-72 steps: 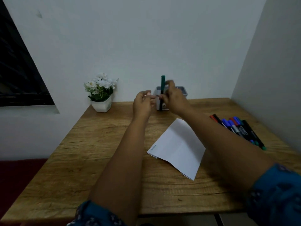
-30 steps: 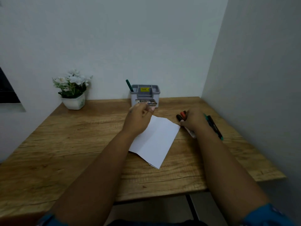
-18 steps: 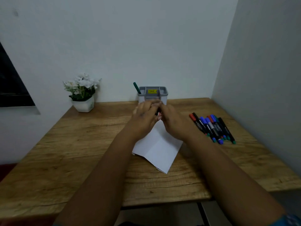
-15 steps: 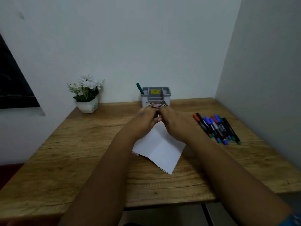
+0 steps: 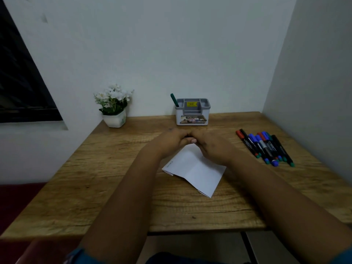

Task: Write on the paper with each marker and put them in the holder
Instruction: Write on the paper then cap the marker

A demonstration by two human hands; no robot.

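Note:
My left hand [image 5: 171,140] and my right hand [image 5: 211,147] meet fingertip to fingertip over the far corner of the folded white paper [image 5: 196,170]. Both are closed on a dark marker [image 5: 187,138], of which only a sliver shows between the fingers; its colour is hidden. A grey and white holder [image 5: 192,113] stands at the back of the table against the wall. One green marker [image 5: 174,100] leans in its left compartment. Several red, blue, black and green markers [image 5: 264,147] lie side by side at the right.
A white pot of white flowers [image 5: 114,109] stands at the back left of the wooden table [image 5: 114,187]. A wall closes the right side just beyond the loose markers. A dark window [image 5: 19,82] is on the left.
The green marker went into the holder. My right hand then took a marker from the row at the right and brought it to my left hand; both now hold it over the paper.

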